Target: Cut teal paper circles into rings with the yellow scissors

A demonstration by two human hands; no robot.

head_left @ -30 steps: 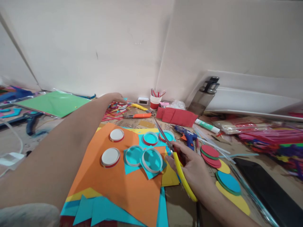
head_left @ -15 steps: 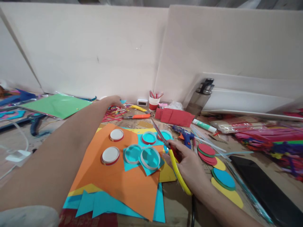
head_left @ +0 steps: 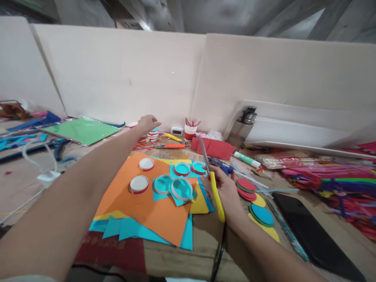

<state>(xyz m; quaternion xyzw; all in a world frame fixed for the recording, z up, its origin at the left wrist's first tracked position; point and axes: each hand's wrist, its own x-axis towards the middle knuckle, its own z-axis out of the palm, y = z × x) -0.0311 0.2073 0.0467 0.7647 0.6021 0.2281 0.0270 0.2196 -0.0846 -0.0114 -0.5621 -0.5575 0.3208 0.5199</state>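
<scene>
My left hand (head_left: pixel 149 122) is stretched out to the back, just above a small stack of red-and-white rings (head_left: pixel 152 135) with a teal top. Its fingers look loosely bent and apart, with nothing visible in them. My right hand (head_left: pixel 225 188) grips a pair of scissors (head_left: pixel 216 196) with yellow handles, its blades pointing up and away. Left of it, teal-faced white rings (head_left: pixel 181 188) lie on teal paper pieces, over orange paper (head_left: pixel 158 215). Two white-topped round caps with red sides (head_left: pixel 139 184) rest on the orange sheet too.
Right of the scissors are a blue glue gun (head_left: pixel 225 166), stacked coloured paper discs (head_left: pixel 262 215) and a black phone (head_left: pixel 311 235). Behind stand a red-and-white cup (head_left: pixel 190 132), red folded paper (head_left: pixel 213 149), an orange cutter (head_left: pixel 174 146) and a bottle (head_left: pixel 242 127). Green sheets (head_left: pixel 85 129) lie left.
My left hand has risen off the ring stack, which now shows more fully beneath it. My right hand still holds the scissors, their blades now more upright. The view has tilted upward.
</scene>
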